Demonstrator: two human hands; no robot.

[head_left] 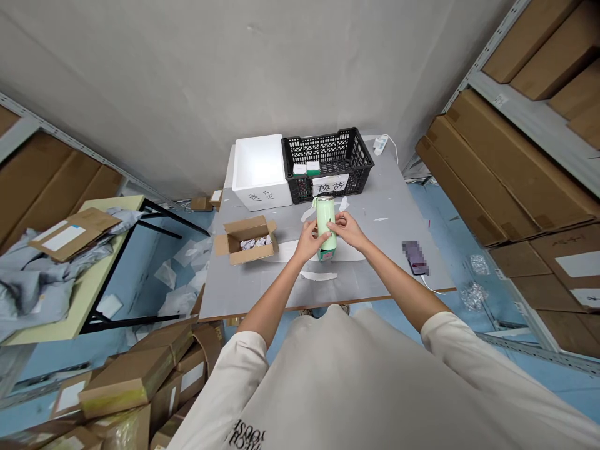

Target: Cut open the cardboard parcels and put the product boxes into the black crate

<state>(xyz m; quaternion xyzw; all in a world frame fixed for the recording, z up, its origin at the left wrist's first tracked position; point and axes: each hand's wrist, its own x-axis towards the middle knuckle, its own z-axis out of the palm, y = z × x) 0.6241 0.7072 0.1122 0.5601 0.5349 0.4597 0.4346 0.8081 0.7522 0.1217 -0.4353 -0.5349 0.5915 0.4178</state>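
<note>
A light green can-shaped tumbler (325,215) with a silvery top and a small loop at its upper left stands upright over the table's middle. My left hand (308,241) grips its lower left side. From the right, my right hand (348,229) holds it, with the fingers closed against its side. Directly below the tumbler, a darker green box (327,254) shows in part; whether the tumbler is inside it or in front of it I cannot tell. To the left sits an open cardboard box (253,251) with crumpled paper inside.
At the table's back stand a white foam box (267,199) and a black plastic crate (360,178) holding small white-and-green boxes. A phone (415,257) on a cable and a white power strip (380,144) lie right. Cartons (135,375) crowd the floor left; loaded shelves flank the table.
</note>
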